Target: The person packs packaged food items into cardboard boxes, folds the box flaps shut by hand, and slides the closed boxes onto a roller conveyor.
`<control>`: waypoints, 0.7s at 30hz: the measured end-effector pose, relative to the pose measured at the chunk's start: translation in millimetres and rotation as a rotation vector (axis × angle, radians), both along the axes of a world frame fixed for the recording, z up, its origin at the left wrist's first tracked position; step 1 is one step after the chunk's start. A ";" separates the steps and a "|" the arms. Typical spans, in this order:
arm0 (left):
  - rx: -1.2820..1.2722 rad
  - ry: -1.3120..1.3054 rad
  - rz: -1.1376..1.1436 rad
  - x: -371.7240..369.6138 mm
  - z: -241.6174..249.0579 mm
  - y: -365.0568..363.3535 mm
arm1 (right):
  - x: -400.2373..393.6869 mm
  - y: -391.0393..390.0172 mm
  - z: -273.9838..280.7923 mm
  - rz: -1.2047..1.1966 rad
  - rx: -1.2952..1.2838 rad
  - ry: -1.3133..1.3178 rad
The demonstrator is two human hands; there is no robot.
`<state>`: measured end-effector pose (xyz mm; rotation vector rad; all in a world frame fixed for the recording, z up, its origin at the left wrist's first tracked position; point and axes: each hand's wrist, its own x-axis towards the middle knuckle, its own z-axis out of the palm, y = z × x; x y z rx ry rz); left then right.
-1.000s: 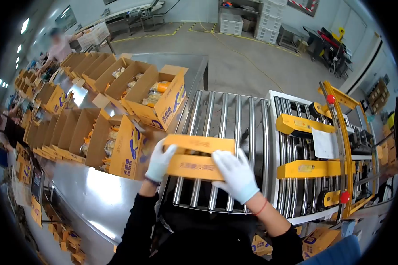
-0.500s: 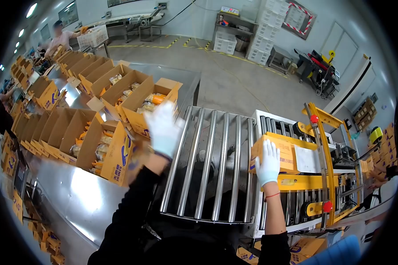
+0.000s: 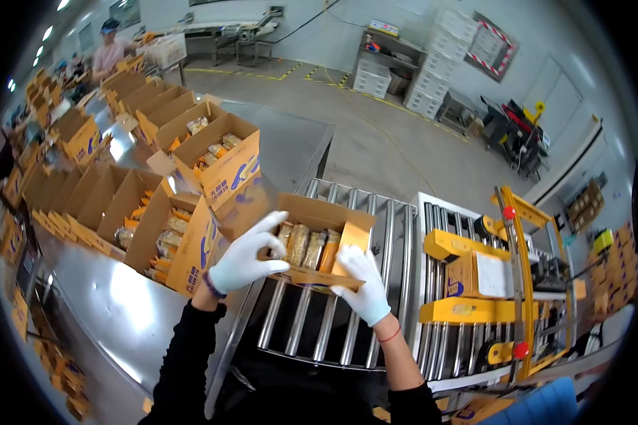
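Observation:
An open carton (image 3: 320, 213) sits on the roller conveyor in front of me, packed with clear and orange wrapped food packs (image 3: 298, 244). At its left end is my left hand (image 3: 244, 261), white-gloved, with thumb and fingers spread apart. My right hand (image 3: 366, 285), also gloved, grips the front right corner, its fingers over the flap and its thumb outside the front wall. Farther right, a closed carton (image 3: 461, 275) stands between the yellow guides of a machine (image 3: 468, 310).
Two rows of open filled cartons (image 3: 223, 180) line the steel table (image 3: 131, 297) at left. Metal rollers (image 3: 324, 329) run from the table's edge to the yellow-framed machine. A person (image 3: 110, 51) stands at the far left; white crates (image 3: 432, 67) are stacked by the back wall.
The nearest back-row carton has come off the table onto the rollers. My right hand has left the closed carton, which is now farther into the machine, and moved left to the open one.

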<state>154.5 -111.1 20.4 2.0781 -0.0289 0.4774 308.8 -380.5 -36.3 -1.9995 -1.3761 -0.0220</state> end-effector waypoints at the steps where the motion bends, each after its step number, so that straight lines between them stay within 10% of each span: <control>1: -0.033 0.040 -0.052 10.4 4.2 -4.3 | 0.2 -5.4 1.3 0.052 -0.051 -0.063; 5: 0.209 0.288 0.103 76.6 -23.2 -2.5 | 27.1 -12.0 15.0 -0.101 -0.005 0.429; 8: 0.569 0.044 0.280 106.6 -45.5 -15.0 | 50.7 14.5 43.1 -0.076 -0.163 -0.345; 11: 0.555 0.163 0.561 91.9 -47.3 -24.8 | 41.8 31.5 54.6 -0.271 -0.172 -0.435; 13: -0.032 -0.121 0.760 92.3 -105.6 -9.2 | 22.8 26.0 43.9 -0.246 -0.154 -0.440; 14: -0.651 0.100 0.412 88.6 -105.4 1.1 | 9.6 16.9 39.4 -0.220 -0.185 -0.419; 21: -0.202 -0.031 0.509 138.7 -86.2 -100.8 | 19.5 -36.8 19.7 -0.406 -0.451 -0.389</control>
